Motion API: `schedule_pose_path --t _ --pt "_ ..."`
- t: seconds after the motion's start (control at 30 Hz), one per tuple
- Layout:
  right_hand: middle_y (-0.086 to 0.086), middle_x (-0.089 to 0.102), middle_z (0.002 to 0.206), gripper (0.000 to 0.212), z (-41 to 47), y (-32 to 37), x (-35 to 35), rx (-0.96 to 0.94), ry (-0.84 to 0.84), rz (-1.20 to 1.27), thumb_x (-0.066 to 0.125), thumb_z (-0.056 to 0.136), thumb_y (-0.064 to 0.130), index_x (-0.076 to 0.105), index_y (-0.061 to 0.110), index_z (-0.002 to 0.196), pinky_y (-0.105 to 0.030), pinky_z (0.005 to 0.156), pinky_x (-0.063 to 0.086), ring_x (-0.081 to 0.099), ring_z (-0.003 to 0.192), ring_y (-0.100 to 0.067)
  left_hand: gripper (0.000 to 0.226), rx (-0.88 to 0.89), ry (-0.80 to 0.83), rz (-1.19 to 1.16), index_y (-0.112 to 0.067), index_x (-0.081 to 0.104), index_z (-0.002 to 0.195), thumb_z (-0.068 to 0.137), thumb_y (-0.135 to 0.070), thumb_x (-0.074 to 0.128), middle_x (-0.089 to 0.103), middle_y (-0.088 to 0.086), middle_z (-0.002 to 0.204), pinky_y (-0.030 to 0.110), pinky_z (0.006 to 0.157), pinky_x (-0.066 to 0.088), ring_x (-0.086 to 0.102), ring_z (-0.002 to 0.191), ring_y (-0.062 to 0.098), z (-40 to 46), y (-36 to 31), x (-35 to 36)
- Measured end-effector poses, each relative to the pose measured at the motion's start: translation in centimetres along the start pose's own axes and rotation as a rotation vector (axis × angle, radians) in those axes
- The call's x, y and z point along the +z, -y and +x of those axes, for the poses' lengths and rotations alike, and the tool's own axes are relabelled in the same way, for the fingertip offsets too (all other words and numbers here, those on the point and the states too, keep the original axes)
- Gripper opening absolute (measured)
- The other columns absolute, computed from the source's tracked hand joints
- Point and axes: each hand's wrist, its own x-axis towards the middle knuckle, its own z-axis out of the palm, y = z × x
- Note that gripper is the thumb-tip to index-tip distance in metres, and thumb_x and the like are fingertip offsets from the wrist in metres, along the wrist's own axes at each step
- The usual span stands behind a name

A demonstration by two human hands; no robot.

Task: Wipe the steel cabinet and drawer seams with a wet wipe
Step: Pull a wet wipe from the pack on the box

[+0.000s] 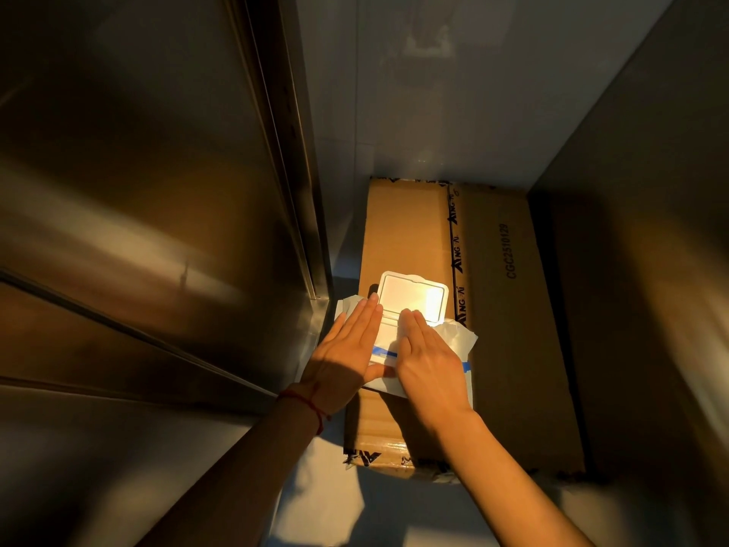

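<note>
A white wet-wipe pack (459, 341) with a blue stripe lies on a cardboard box (501, 309). Its white plastic lid (414, 296) stands flipped open, away from me. My left hand (347, 349) lies flat on the pack's left side with fingers straight. My right hand (428, 357) rests flat on the pack's middle, fingertips at the lid's hinge. The steel cabinet (138, 191) fills the left of the view, with a vertical seam (288, 171) and a slanting drawer seam (118, 321).
The cardboard box fills a narrow gap between the steel cabinet on the left and a dark steel panel (651, 270) on the right. A pale wall (453, 92) closes the back. White floor (323, 499) shows in front of the box.
</note>
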Motion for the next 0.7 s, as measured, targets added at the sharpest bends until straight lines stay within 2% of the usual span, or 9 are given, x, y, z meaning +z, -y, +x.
schedule_pose_path --t 0.07,0.17,0.23,0.37,0.57,0.6,0.63,0.67,0.7 --pt "-0.012 0.068 0.109 0.067 -0.2 0.0 -0.1 0.006 0.002 -0.006 0.095 0.037 0.033 0.073 0.003 0.093 -0.031 0.077 0.055 0.067 0.100 -0.024 0.075 0.009 -0.028 -0.033 -0.025 -0.020 0.128 0.089 -0.057 0.036 -0.019 0.006 0.151 0.024 0.108 -0.017 -0.013 0.142 0.018 0.1 0.1 0.2" --pt "-0.013 0.058 0.128 0.065 -0.3 -0.1 -0.5 -0.012 0.013 -0.022 0.086 0.062 0.033 0.064 0.003 0.116 -0.031 0.091 0.048 0.056 0.118 -0.025 0.079 0.003 -0.028 -0.056 -0.023 -0.021 0.129 0.089 -0.057 0.038 -0.020 0.005 0.150 0.023 0.105 -0.020 -0.013 0.142 0.018 0.1 0.2 0.4" --pt "-0.014 0.056 0.130 0.068 -0.2 -0.1 -0.7 -0.016 0.007 -0.005 0.085 0.064 0.031 0.061 0.001 0.120 -0.031 0.090 0.049 0.056 0.119 -0.026 0.080 0.004 -0.028 -0.055 -0.023 -0.021 0.129 0.088 -0.058 0.038 -0.024 0.002 0.147 0.022 0.103 -0.021 -0.013 0.142 0.017 0.2 0.3 0.5" --pt "-0.010 0.072 0.097 0.071 -0.6 -0.3 -1.1 -0.030 0.006 0.044 0.096 0.029 0.036 0.074 0.002 0.088 -0.027 0.060 0.056 0.071 0.085 -0.021 0.079 0.020 -0.051 -0.086 -0.024 -0.017 0.130 0.088 -0.056 0.041 -0.019 0.003 0.148 0.022 0.104 -0.020 -0.011 0.142 0.019 0.0 0.1 0.4" --pt "-0.013 0.071 0.088 0.071 -0.7 -0.4 -0.6 -0.024 -0.064 0.040 0.097 0.019 0.026 0.074 -0.001 0.081 -0.030 0.055 0.056 0.071 0.077 -0.024 0.078 0.025 -0.065 -0.158 -0.019 -0.005 0.134 0.088 -0.048 0.050 -0.005 0.011 0.152 0.026 0.109 -0.012 -0.001 0.143 0.027 -0.1 -0.1 -0.2" --pt "-0.013 0.071 0.087 0.071 -0.7 -0.4 -0.6 -0.022 -0.073 0.031 0.097 0.018 0.027 0.074 -0.001 0.079 -0.030 0.055 0.056 0.071 0.076 -0.024 0.081 0.032 -0.082 -0.156 -0.016 0.003 0.137 0.085 -0.045 0.057 0.004 0.015 0.152 0.031 0.111 -0.004 0.007 0.142 0.031 -0.1 -0.2 -0.6" --pt "-0.013 0.071 0.086 0.071 -0.7 -0.3 -0.6 -0.020 -0.075 0.023 0.097 0.018 0.027 0.074 -0.001 0.079 -0.030 0.055 0.056 0.071 0.075 -0.024 0.085 0.053 -0.110 -0.129 -0.007 0.018 0.138 0.077 -0.040 0.068 0.021 0.023 0.147 0.040 0.112 0.012 0.023 0.136 0.039 -0.2 -0.5 -1.1" --pt "-0.013 0.071 0.086 0.071 -0.6 -0.3 -0.6 -0.019 -0.070 0.022 0.097 0.017 0.026 0.074 -0.001 0.079 -0.030 0.055 0.056 0.071 0.075 -0.024 0.087 0.070 -0.140 -0.121 0.004 0.038 0.131 0.065 -0.033 0.080 0.039 0.030 0.136 0.051 0.102 0.031 0.042 0.123 0.045 -0.3 -0.6 -1.1" --pt "-0.013 0.071 0.085 0.071 -0.6 -0.3 -0.6 -0.024 -0.070 0.022 0.097 0.018 0.025 0.073 -0.001 0.079 -0.030 0.055 0.056 0.071 0.075 -0.024 0.086 0.068 -0.173 -0.134 0.012 0.052 0.119 0.052 -0.030 0.087 0.053 0.032 0.122 0.057 0.086 0.043 0.054 0.109 0.046 -0.3 -0.7 -0.9"
